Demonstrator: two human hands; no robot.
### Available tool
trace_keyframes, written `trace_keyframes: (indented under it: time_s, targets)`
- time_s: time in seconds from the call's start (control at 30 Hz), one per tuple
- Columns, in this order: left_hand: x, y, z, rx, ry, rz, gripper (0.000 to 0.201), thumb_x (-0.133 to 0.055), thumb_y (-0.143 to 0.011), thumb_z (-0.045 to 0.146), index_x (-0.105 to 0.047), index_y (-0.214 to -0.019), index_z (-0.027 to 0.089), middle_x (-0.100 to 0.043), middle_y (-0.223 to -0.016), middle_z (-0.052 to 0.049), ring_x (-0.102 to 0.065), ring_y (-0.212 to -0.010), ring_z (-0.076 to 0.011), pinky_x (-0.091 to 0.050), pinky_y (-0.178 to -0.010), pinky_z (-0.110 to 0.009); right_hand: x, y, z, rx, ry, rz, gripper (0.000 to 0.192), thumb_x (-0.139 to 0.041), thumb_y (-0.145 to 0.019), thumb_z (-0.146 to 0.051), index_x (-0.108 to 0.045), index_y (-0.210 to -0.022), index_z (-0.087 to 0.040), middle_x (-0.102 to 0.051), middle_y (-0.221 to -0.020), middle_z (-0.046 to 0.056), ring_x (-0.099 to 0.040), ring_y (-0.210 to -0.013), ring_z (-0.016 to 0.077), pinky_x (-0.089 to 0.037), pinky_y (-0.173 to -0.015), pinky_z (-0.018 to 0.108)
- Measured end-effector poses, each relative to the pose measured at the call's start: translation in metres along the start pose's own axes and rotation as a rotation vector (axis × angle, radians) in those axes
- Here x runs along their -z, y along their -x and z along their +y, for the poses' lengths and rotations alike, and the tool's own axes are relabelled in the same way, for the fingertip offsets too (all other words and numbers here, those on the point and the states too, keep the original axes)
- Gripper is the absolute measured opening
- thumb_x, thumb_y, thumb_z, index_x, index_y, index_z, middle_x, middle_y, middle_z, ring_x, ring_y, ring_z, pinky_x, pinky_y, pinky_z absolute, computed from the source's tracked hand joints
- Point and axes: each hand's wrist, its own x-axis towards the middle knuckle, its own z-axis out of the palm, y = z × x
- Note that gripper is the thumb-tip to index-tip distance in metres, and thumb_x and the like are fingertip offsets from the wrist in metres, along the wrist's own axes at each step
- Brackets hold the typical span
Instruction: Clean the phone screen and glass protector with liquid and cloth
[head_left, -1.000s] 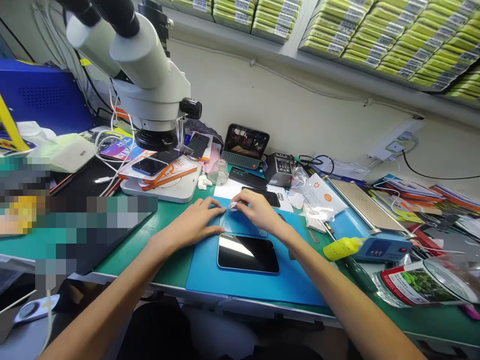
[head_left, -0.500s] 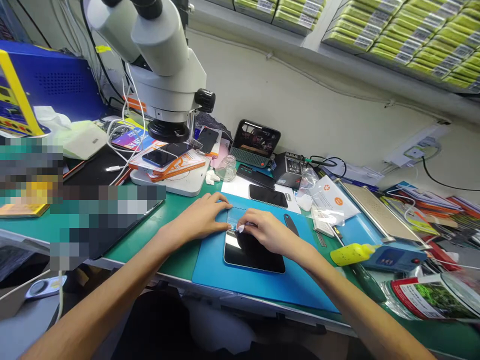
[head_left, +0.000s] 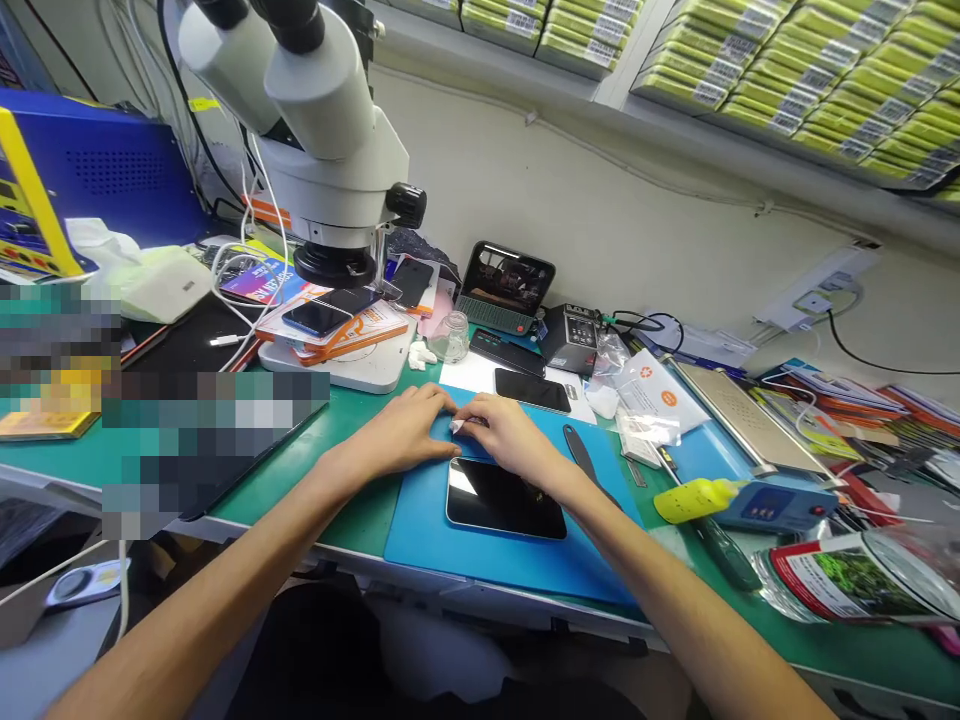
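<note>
A dark-screened device with a pale frame, like a small tablet or large phone, lies face up on a blue mat. Just beyond its upper left corner, my right hand is closed in a pinch on a small white piece of tissue. To its left, my left hand rests at the mat's edge, thumb and fingers apart. Between the hands a thin dark edge shows on the mat; what it belongs to is mostly hidden. A black spatula-like tool lies right of my right hand.
A microscope overhangs stacked boxes and phones at left. Behind the mat are another phone, a glass jar and a propped screen device. At right stand a yellow bottle, a blue machine and a large labelled jar.
My right hand has moved left and slightly up with the tissue, off the dark screen and closer to my left hand. My left hand stays nearly in place.
</note>
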Motion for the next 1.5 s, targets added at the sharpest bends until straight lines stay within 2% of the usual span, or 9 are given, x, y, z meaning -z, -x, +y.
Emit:
trace_keyframes:
  time_s: [0.33,0.4,0.57,0.73,0.9,1.1,1.2,1.33,1.5]
  targets:
    - [-0.002,0.004,-0.003,-0.024,-0.039,0.000,0.045,-0.070,-0.096,0.048,-0.067,-0.134,0.024,-0.063,-0.144,-0.009,-0.061,-0.127,-0.0305,-0.048,-0.111,-0.044,0.027,0.025,-0.003,0.018,-0.231,-0.034,0.009,-0.076,-0.093,-0.022,-0.081,-0.085,-0.023,-0.077,-0.086,0.001,-0.070,-0.081,0.0180,-0.052,-0.078,0.030]
    - [-0.002,0.006,-0.004,-0.033,-0.050,0.004,0.047,-0.070,-0.096,0.049,-0.067,-0.136,0.023,-0.062,-0.146,-0.009,-0.061,-0.127,-0.0306,-0.048,-0.111,-0.044,0.045,0.038,0.008,-0.008,-0.295,0.070,0.010,-0.079,-0.090,-0.030,-0.079,-0.083,-0.024,-0.076,-0.086,0.001,-0.070,-0.083,0.0191,-0.053,-0.078,0.031]
    - [-0.007,0.009,-0.003,-0.039,-0.077,0.048,0.052,-0.063,-0.099,0.053,-0.066,-0.141,0.023,-0.062,-0.147,-0.011,-0.060,-0.129,-0.0332,-0.049,-0.113,-0.049,0.077,0.107,0.035,-0.205,-0.403,0.592,0.025,-0.059,-0.105,-0.046,-0.072,-0.101,-0.024,-0.070,-0.091,0.002,-0.062,-0.081,0.0180,-0.052,-0.075,0.032]
    - [-0.013,0.009,0.005,-0.019,-0.113,0.099,0.056,-0.055,-0.103,0.053,-0.059,-0.151,0.023,-0.061,-0.147,-0.013,-0.059,-0.132,-0.0371,-0.047,-0.117,-0.056,0.046,0.167,0.030,-0.307,-0.533,0.703,0.020,-0.071,-0.099,-0.045,-0.074,-0.103,-0.026,-0.076,-0.111,0.005,-0.069,-0.093,0.0212,-0.057,-0.082,0.035]
    - [-0.005,0.011,0.019,0.062,-0.134,0.174,0.057,-0.041,-0.110,0.042,-0.044,-0.162,0.020,-0.057,-0.150,-0.015,-0.064,-0.127,-0.0322,-0.050,-0.113,-0.049,0.014,0.177,0.022,-0.366,-0.686,0.742,0.025,-0.072,-0.099,-0.049,-0.070,-0.108,-0.027,-0.080,-0.094,0.004,-0.076,-0.084,0.0236,-0.062,-0.076,0.037]
    - [0.002,0.034,0.073,0.047,0.047,0.372,0.031,-0.046,-0.112,0.039,-0.070,-0.128,0.029,-0.074,-0.124,-0.002,-0.070,-0.114,-0.0238,-0.055,-0.095,-0.036,0.012,0.179,0.020,-0.382,-0.794,0.749,0.025,-0.073,-0.099,-0.050,-0.063,-0.103,-0.028,-0.082,-0.089,0.004,-0.078,-0.080,0.0241,-0.061,-0.070,0.035]
    - [-0.013,0.044,0.109,0.050,0.291,0.257,0.025,-0.056,-0.109,0.045,-0.072,-0.126,0.036,-0.080,-0.113,0.003,-0.074,-0.098,-0.0202,-0.058,-0.081,-0.031,0.011,0.185,0.010,-0.326,-0.805,0.739,0.026,-0.079,-0.094,-0.051,-0.068,-0.093,-0.028,-0.082,-0.100,0.006,-0.078,-0.096,0.0268,-0.064,-0.085,0.040]
    - [-0.037,0.050,0.147,-0.038,0.582,0.027,0.036,-0.067,-0.105,0.044,-0.066,-0.140,0.041,-0.076,-0.137,0.003,-0.076,-0.104,-0.0191,-0.060,-0.091,-0.030,0.000,0.198,-0.025,-0.209,-0.703,0.820,0.018,-0.082,-0.092,-0.050,-0.077,-0.085,-0.033,-0.074,-0.115,0.008,-0.070,-0.113,0.0292,-0.061,-0.097,0.045]
    - [-0.051,0.069,0.166,-0.092,0.803,-0.106,0.022,-0.063,-0.107,0.031,-0.076,-0.124,0.029,-0.082,-0.109,-0.002,-0.076,-0.093,-0.0182,-0.057,-0.079,-0.025,-0.023,0.223,-0.073,-0.164,-0.790,0.943,0.012,-0.073,-0.100,-0.039,-0.081,-0.094,-0.033,-0.070,-0.088,0.007,-0.068,-0.082,0.0247,-0.061,-0.074,0.039]
